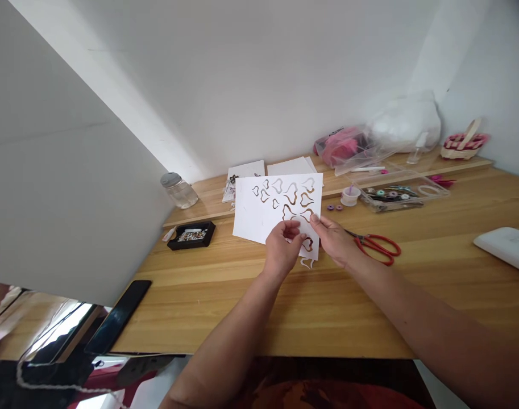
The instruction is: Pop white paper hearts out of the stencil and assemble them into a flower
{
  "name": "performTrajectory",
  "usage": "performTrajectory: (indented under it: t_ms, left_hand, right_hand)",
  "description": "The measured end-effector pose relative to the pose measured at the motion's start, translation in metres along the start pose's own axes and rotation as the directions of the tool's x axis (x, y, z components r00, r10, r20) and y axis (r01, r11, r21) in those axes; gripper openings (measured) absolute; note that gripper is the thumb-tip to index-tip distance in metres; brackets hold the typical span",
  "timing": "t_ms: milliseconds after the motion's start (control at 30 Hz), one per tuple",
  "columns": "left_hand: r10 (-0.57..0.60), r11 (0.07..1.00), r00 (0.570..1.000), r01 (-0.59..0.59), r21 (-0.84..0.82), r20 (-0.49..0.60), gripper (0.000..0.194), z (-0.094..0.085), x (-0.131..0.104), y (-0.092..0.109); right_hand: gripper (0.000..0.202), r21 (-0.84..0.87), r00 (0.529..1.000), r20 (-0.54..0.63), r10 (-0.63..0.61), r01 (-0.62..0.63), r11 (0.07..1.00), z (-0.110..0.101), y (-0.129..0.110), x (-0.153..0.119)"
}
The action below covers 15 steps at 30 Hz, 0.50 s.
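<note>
A white paper sheet (254, 213) with several curved, heart-like cut-out outlines is held up above the wooden table. My right hand (333, 238) grips its right edge, thumb on the front and fingers behind. In front of the sheet's lower right part is my left hand (282, 247), its fingers bent and its thumb apart from them, near a cut-out opening. Whether its fingertips touch the paper is hard to see. Just below the sheet's bottom edge shows a small white curved paper piece (307, 263). Red-handled scissors (376, 245) lie beside my right wrist.
A black tray (191, 234) of small beads and a lidded glass jar (179, 190) are on the left, with a dark phone (119, 315) nearer. At the right are a clear plastic box (395, 196), a small white tub (350, 196), a basket (463, 145) and a white object (506, 247).
</note>
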<state>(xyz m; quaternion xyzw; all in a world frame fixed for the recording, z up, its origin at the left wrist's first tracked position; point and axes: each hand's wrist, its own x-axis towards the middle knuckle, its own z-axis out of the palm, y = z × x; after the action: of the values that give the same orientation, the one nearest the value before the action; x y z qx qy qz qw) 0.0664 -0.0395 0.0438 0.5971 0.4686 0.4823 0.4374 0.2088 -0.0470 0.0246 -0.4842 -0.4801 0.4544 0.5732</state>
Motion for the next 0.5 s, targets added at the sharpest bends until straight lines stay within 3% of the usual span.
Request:
performTrajectory:
  t_ms: [500]
  left_hand:
    - [-0.010, 0.994, 0.999, 0.004, -0.110, -0.053, 0.020, 0.0001, -0.0069, -0.0046]
  right_hand:
    - [0.049, -0.100, 0.998, 0.013, -0.055, 0.056, 0.993, 0.0074, -0.0050, -0.0077]
